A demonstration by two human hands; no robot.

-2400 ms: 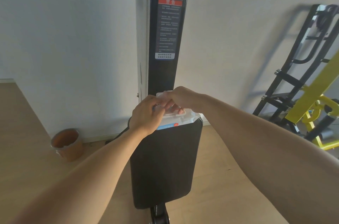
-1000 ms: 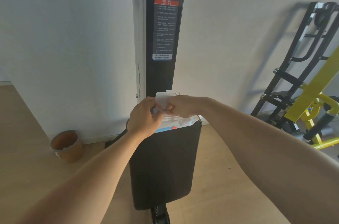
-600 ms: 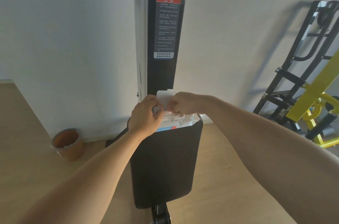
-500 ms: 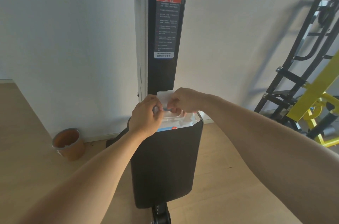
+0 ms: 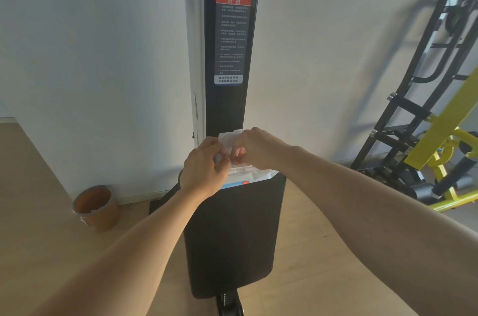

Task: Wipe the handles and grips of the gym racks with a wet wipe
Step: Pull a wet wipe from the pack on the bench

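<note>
A white pack of wipes [image 5: 254,175] lies on the far end of a black padded bench [image 5: 232,235], right against the foot of a tall black post [image 5: 227,106]. The pack's flip lid [image 5: 227,137] stands open and upright, a white plastic flap with rounded corners; below it the pack's soft wrapper shows a blue band and a small red mark on the near edge. No wipe can be told apart from the white of the lid and opening.

Both hands meet over the opening. The left hand [image 5: 203,169] is curled, its fingers bunched at the near left edge of the pack, thumb toward the lid. The right hand [image 5: 254,146] is bent down from the wrist, fingertips pinched together at the opening just under the lid, almost touching the left hand's fingers. What the right fingertips pinch is hidden, so I cannot tell whether they grip a wipe or the pack's edge.

The post bears a warning label [image 5: 232,28] with a red strip and lines of small print. It stands against a plain pale wall [image 5: 103,57]. The floor [image 5: 38,212] is light wood. On it to the left, near the wall, sits a round brown pot [image 5: 95,205]. To the right stands a black and yellow rack [image 5: 426,119], leaning frames and a black roller pad low down, throwing a shadow on the wall.
</note>
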